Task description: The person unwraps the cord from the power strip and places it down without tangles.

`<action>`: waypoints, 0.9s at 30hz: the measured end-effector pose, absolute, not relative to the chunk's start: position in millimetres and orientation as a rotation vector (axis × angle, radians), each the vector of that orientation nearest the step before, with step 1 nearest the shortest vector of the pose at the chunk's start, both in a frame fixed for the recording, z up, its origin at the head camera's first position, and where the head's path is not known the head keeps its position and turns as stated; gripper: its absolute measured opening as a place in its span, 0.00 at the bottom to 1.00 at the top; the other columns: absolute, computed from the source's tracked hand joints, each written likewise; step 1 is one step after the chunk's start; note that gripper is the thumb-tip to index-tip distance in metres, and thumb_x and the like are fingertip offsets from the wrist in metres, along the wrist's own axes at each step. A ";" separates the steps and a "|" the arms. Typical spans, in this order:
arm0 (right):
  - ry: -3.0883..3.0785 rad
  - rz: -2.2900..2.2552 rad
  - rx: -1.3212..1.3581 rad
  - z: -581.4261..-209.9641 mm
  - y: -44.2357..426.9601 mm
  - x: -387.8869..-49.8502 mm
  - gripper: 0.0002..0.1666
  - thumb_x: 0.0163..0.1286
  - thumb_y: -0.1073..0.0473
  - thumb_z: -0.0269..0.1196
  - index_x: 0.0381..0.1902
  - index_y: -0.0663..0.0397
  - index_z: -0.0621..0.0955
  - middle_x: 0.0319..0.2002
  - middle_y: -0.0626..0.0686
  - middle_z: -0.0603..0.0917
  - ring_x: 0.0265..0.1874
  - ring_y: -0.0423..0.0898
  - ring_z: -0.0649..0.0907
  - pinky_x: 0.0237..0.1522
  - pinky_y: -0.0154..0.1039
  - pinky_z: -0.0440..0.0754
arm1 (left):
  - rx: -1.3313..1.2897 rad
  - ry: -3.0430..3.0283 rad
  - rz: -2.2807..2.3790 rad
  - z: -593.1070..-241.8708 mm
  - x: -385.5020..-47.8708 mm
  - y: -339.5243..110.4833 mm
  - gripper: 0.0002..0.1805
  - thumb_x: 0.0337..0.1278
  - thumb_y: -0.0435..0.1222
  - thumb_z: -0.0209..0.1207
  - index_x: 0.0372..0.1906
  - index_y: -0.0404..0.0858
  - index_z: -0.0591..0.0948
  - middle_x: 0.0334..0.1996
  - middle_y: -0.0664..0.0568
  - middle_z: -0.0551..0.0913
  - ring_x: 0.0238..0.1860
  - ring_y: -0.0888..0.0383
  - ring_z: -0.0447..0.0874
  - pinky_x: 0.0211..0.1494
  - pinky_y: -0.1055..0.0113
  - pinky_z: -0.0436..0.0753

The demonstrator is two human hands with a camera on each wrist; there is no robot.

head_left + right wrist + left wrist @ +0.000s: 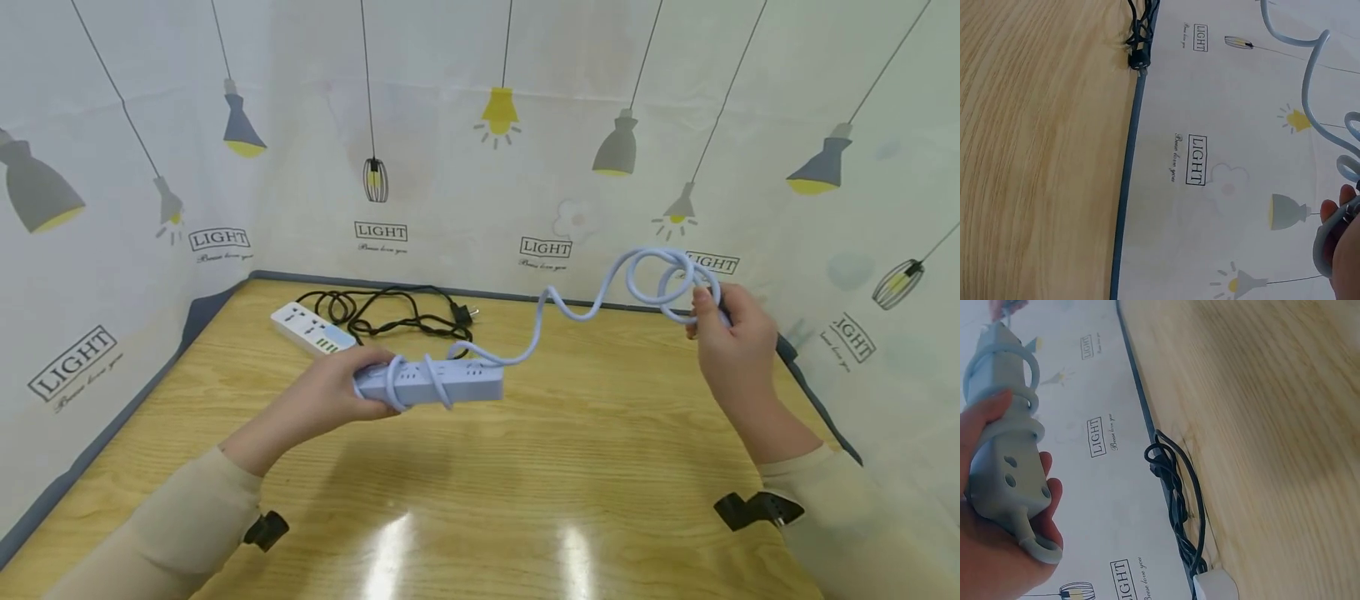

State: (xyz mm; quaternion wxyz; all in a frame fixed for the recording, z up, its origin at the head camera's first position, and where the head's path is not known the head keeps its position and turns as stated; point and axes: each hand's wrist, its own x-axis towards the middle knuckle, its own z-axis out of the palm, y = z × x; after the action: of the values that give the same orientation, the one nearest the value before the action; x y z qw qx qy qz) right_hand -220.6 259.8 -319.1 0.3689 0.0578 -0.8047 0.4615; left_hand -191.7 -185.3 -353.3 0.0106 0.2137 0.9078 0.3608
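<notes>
My left hand [341,387] grips one end of a pale blue power strip [472,385], held up above the table. In the left wrist view, the cord wraps around the strip's body [1004,469], and the thumb lies across it near the wraps. From the strip the pale blue cord [538,321] runs in loose waves up to the right. My right hand [738,333] pinches the cord's looped far part between thumb and fingers. In the right wrist view, only the edge of that right hand [1344,244] shows, with cord around it; the plug end is mostly hidden.
A white power strip [311,327] lies at the back left of the wooden table [570,467]. Its black cord [397,321] is tangled beside it, ending in a black plug [463,314]. A lamp-printed curtain [450,192] stands behind and along both sides.
</notes>
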 end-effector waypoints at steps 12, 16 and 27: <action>-2.466 0.708 0.076 -349.1 275.0 -244.1 0.19 0.76 0.49 0.53 0.35 0.59 0.78 0.22 0.55 0.82 0.17 0.49 0.74 0.20 0.42 0.65 | 0.788 2.744 1.283 -347.9 -186.0 -180.0 0.31 0.40 0.37 0.76 0.55 0.40 0.80 0.46 0.53 0.83 0.46 0.54 0.80 0.50 0.55 0.78; -2.527 0.582 0.150 -357.7 274.1 -245.8 0.17 0.76 0.51 0.54 0.33 0.59 0.76 0.17 0.52 0.75 0.13 0.48 0.68 0.17 0.42 0.61 | 0.770 2.714 1.349 -342.8 -184.9 -177.6 0.30 0.43 0.36 0.75 0.57 0.38 0.79 0.48 0.50 0.83 0.47 0.52 0.80 0.52 0.53 0.77; -2.881 0.356 0.398 -382.1 261.2 -256.3 0.17 0.74 0.47 0.56 0.30 0.53 0.74 0.17 0.47 0.74 0.13 0.45 0.68 0.15 0.38 0.63 | 0.628 2.752 1.429 -329.7 -189.8 -160.1 0.30 0.44 0.37 0.74 0.57 0.37 0.79 0.48 0.46 0.83 0.45 0.50 0.80 0.49 0.53 0.79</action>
State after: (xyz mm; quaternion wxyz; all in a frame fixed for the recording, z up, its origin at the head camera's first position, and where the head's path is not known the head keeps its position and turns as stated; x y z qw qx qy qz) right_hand -256.3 261.2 -382.1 0.1053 0.1350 -0.9778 0.1209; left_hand -189.8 -160.1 -329.7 -0.0110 0.1985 0.8698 0.4516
